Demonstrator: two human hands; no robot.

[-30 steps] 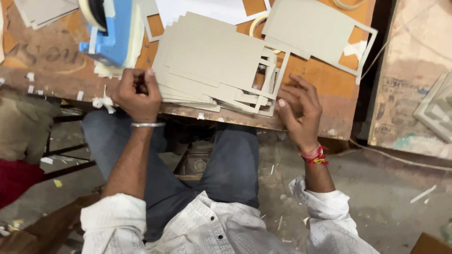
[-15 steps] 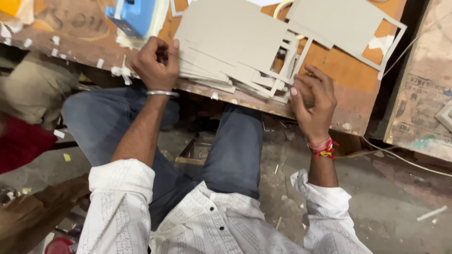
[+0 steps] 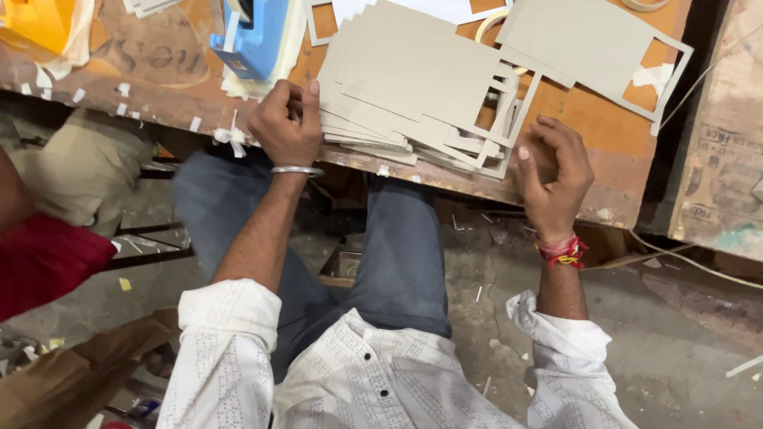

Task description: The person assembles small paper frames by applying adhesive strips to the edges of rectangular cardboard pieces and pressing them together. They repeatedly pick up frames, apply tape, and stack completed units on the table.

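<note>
Cardboard stack (image 3: pixel 413 87) flanked by two hands (image 3: pixel 288 123).

Brown printed carton (image 3: pixel 719 159) at right edge; lettering painted on worktable (image 3: pixel 151 56).

R hand (image 3: pixel 555 179) lifted off cardboard stack (image 3: pixel 413 87)

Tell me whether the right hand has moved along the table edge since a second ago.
No. The right hand still rests at the table edge by the near right corner of the grey card stack; the picture shifts because the camera moved.
</note>
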